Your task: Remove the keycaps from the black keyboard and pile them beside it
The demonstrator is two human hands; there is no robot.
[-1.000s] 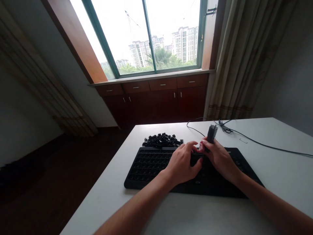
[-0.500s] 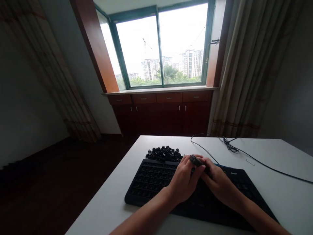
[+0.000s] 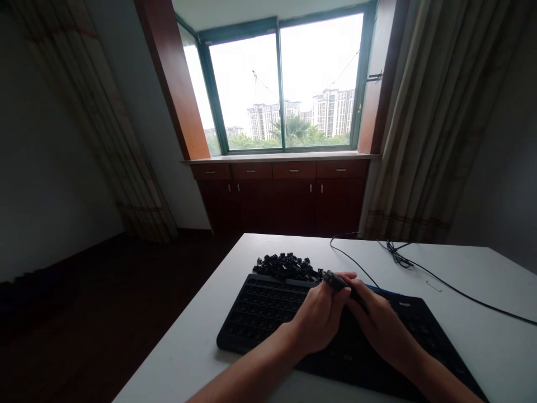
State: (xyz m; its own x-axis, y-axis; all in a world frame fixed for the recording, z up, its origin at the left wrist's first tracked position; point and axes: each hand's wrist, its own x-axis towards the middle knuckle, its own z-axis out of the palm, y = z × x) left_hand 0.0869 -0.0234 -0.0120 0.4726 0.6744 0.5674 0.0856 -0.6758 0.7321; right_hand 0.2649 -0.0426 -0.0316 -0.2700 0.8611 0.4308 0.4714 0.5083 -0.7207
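One black keyboard (image 3: 268, 308) lies on one white table (image 3: 482, 336), and both hands work over its middle. The left hand (image 3: 321, 316) and the right hand (image 3: 380, 324) meet at their fingertips, where they share one small dark tool (image 3: 334, 280). The tool lies tilted, its far end sticking out past the left hand's fingers toward the window. The left hand's fingers are curled around that end. The right hand's fingers are bent in and pinch the near end, though exactly how each finger sits on it is too dark to tell. Both wrists hang low over the keyboard, which reaches out to either side beneath them; the sockets to the left of the left hand look bare of caps.

Just beyond the left hand's fingertips, touching the keyboard's far edge, lies one heap of loose black key caps (image 3: 287, 266), too many and too small to count. Beyond the right hand one black cable (image 3: 457, 291) runs across the table toward the right edge, with a tangle near the far side.
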